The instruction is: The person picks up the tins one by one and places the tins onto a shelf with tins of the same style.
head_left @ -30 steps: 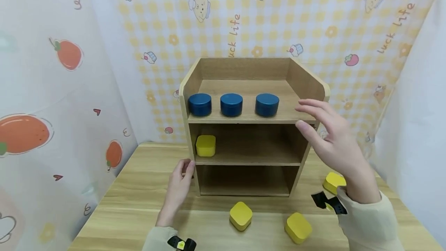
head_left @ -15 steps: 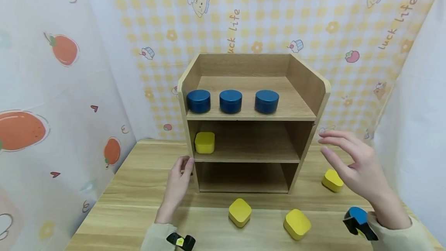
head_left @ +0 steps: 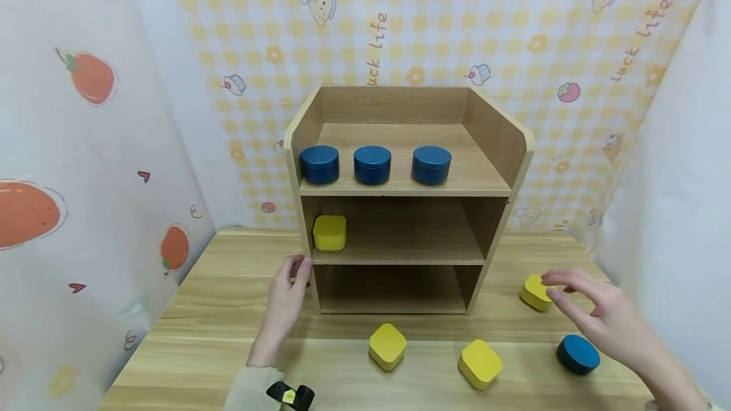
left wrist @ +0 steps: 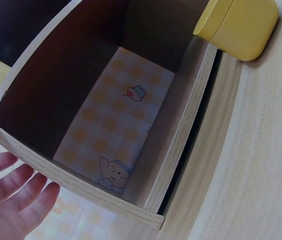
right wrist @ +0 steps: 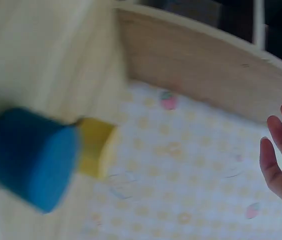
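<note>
In the head view my left hand [head_left: 287,293] rests against the left side of a wooden three-level shelf [head_left: 404,193]. The left wrist view has its fingers [left wrist: 40,199] along the outer side panel. My right hand [head_left: 608,316] holds nothing; it hovers between a yellow rounded-square box [head_left: 534,293] and a blue round box [head_left: 578,354] on the table, its fingers loosely bent. Three blue round boxes, left [head_left: 320,165], middle [head_left: 372,165] and right [head_left: 431,165], stand in a row on the top level. One yellow box [head_left: 329,233] sits at the left of the middle level.
Two more yellow boxes, one central [head_left: 388,347] and one to its right [head_left: 480,365], lie in front of the shelf on the wooden table [head_left: 188,335]. A patterned cloth [head_left: 428,24] hangs close behind; white cloths [head_left: 657,182] bound the sides.
My right hand has moved from beside the top level down and right to above the table. The blue round box there, earlier hidden by the wrist, is now in full view. My left hand stays put.
</note>
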